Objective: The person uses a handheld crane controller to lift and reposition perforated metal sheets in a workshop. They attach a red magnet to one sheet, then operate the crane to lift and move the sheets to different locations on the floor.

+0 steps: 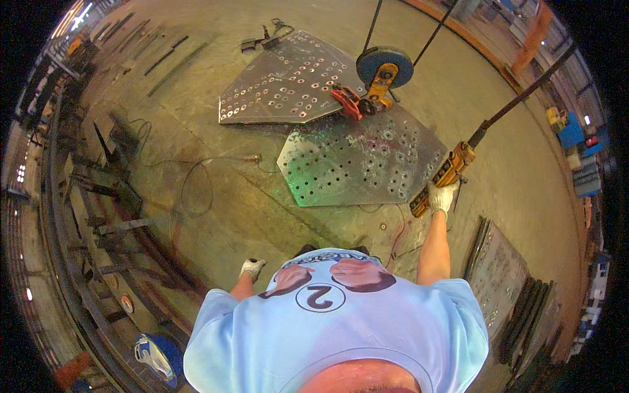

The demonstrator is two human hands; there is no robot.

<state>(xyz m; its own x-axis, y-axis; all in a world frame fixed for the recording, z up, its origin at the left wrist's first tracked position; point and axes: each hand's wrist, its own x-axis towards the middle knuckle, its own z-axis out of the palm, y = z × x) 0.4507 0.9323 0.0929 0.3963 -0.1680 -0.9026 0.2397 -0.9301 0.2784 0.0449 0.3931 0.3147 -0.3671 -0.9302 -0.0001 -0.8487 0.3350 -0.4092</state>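
Observation:
My right hand (443, 198), in a pale work glove, is wrapped around the lower end of a yellow crane pendant control (453, 165) that hangs from a dark cable. My left hand (251, 267), also gloved, hangs low beside my body with its fingers curled and nothing visible in them. Ahead of me a crane hook block (385, 69), with a blue pulley wheel and yellow hook, hangs over two steel plates. A red lifting clamp (347, 101) is beside the hook. The nearer plate (357, 160) is drilled with many holes; the farther plate (288, 78) partly adjoins it.
Dark steel racks and beams (118, 262) line the left side, with a blue hard hat (159, 359) near them. A thin cable (196, 187) loops over the floor. Stacked plates (498, 268) lie at my right. Another clamp-like tool (267, 36) sits beyond the farther plate.

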